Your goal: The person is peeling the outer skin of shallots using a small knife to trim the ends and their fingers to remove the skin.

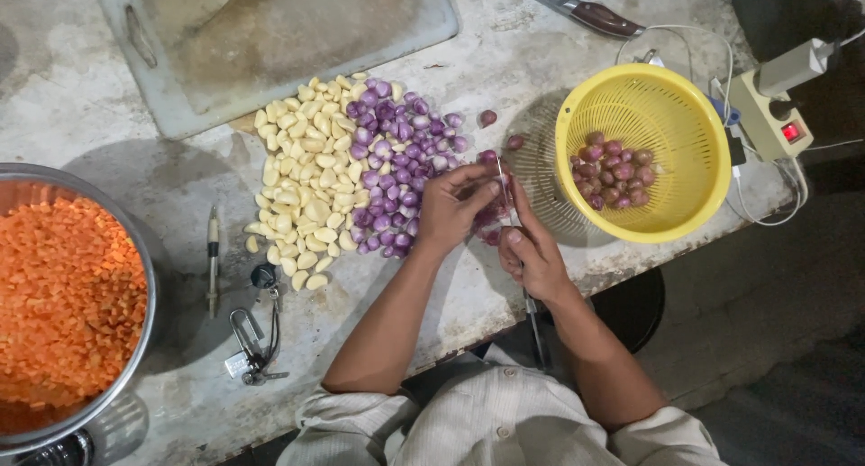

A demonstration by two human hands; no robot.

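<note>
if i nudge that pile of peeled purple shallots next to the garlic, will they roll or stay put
The peeled shallots look round and glossy, so they would probably roll and feel slippery; two strays already lie apart from the heap. The garlic cloves pressed against one side might check them there. Each looks small, so likely light to push.

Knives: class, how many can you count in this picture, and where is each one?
2. One small knife is in the right hand, against the shallot held by the left hand. One dark-handled knife lies at the table's top edge, partly cropped.
</note>
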